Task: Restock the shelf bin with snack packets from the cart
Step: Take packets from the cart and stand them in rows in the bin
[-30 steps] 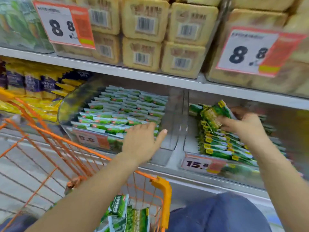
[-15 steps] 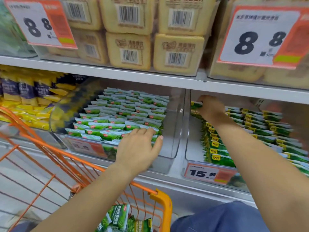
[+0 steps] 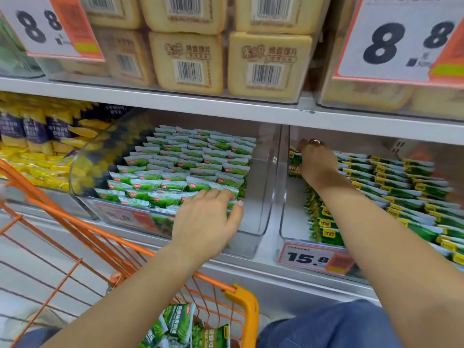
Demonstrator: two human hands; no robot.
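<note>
Broadly, two clear shelf bins sit side by side under the steel shelf: the left bin (image 3: 261,222), packed with pale green packets, and the right bin (image 3: 282,217), where the snack packets (image 3: 391,179) with yellow corner tabs lie in rows. Below them, the orange cart (image 3: 241,297) holds more green packets (image 3: 179,320) awaiting their turn.

The right hand (image 3: 317,162) reaches deep into the right bin, its fingers curled down over a packet (image 3: 294,163) at the back left corner, just beyond the rows. The left hand (image 3: 208,222) lies flat, fingers relaxed and straight, resting on the front packets and rim of the left bin.

To do this well, I'd seat the packet upright behind the fingertips, flush with the row beside it, yellow tab facing front, before letting go.

Readable writing: "15.8" on the tag (image 3: 313,258) below the right wrist, and "8.8" on the big tag (image 3: 401,41) far above the fingers. The pack lettering is too blurred to read.
</note>
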